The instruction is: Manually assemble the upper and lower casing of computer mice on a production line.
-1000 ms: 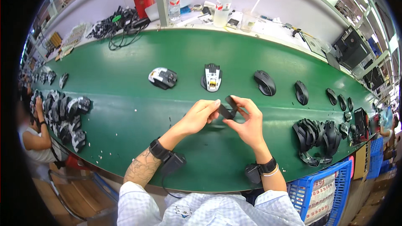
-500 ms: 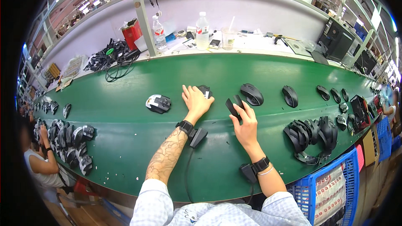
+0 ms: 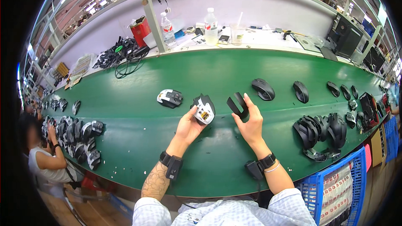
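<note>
My left hand [image 3: 189,128] is closed round a computer mouse [image 3: 204,109] whose cover is off, with white plastic and a yellowish part showing inside. To its right, my right hand [image 3: 251,122] pinches a black, forked mouse cover [image 3: 238,105], held upright and apart from the mouse. Another uncovered mouse, white and black [image 3: 169,98], lies on the green bench beyond my left hand. Past my right hand a fully black mouse [image 3: 263,89] rests on the bench, with a second black mouse [image 3: 300,91] farther right.
Black mouse covers [image 3: 307,132] are stacked at the right, beside a blue basket [image 3: 318,192]. Partly built mice [image 3: 79,136] crowd the left, where a co-worker [image 3: 46,159] sits. Bottles [image 3: 210,29] and a cup [image 3: 237,34] stand on the back shelf.
My left hand has picked the uncovered mouse up off the bench, turned palm up and drawn nearer. My right hand still holds the black cover, now turned.
</note>
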The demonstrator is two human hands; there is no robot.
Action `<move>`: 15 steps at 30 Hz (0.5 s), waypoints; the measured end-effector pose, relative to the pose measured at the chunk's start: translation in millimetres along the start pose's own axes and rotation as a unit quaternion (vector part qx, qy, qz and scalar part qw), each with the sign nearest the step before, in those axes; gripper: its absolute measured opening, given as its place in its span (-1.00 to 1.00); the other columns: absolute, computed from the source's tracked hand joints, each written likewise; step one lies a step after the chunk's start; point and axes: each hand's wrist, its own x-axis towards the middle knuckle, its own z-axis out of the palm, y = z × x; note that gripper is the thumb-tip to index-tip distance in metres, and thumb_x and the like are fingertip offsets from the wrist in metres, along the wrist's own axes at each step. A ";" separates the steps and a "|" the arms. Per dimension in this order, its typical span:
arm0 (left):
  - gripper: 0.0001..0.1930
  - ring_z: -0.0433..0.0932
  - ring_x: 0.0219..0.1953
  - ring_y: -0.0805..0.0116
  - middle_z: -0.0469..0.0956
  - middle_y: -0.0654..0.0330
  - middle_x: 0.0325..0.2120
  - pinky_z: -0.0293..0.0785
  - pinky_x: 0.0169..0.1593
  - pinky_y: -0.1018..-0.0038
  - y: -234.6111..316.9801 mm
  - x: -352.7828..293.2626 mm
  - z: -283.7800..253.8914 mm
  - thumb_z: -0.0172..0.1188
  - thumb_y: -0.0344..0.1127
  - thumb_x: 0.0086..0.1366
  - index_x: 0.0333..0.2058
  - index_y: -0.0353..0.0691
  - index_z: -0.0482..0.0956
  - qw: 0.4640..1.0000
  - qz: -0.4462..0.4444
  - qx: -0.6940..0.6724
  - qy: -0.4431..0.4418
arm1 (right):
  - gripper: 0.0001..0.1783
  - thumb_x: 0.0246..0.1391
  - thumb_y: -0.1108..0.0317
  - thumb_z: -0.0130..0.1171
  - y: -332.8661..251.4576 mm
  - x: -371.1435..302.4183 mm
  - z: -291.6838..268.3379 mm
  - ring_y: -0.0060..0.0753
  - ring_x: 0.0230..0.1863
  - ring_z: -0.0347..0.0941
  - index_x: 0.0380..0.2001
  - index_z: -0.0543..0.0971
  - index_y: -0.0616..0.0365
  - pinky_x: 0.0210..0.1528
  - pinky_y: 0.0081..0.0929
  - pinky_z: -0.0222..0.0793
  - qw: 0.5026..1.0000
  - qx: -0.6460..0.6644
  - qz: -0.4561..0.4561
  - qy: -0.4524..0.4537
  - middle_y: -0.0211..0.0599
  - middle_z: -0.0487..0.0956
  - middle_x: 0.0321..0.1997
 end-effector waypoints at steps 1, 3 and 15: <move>-0.64 0.43 0.00 0.24 0.39 0.11 -0.01 0.40 0.08 0.28 -0.9 -3.8 -3.6 -0.13 -0.24 0.38 0.06 -0.31 0.28 1.000 -0.005 -0.015 -0.009 | -0.33 -0.27 0.49 0.34 -3.1 -1.1 1.4 -0.14 -0.14 0.46 0.04 0.41 0.23 -0.07 -0.34 0.40 1.000 0.023 0.010 0.008 -0.06 0.49 -0.07; -0.62 0.41 0.03 0.21 0.37 0.08 0.01 0.37 0.11 0.29 -5.2 -5.9 -15.7 -0.14 -0.21 0.39 0.07 -0.33 0.26 1.000 0.007 -0.007 -0.024 | -0.32 -0.27 0.48 0.36 -7.0 -4.2 6.0 -0.20 -0.17 0.48 0.03 0.41 0.27 -0.09 -0.37 0.42 0.999 0.045 0.020 0.013 -0.10 0.51 -0.10; -0.62 0.41 0.03 0.19 0.36 0.06 -0.03 0.41 0.06 0.21 -29.3 -27.5 -9.5 -0.15 -0.33 0.35 0.10 -0.21 0.05 0.991 0.081 0.109 0.003 | -0.40 -0.33 0.32 0.48 -48.4 -30.3 20.9 -0.40 -0.25 0.49 -0.14 0.50 0.30 -0.18 -0.48 0.47 0.980 0.149 0.036 -0.130 -0.20 0.52 -0.22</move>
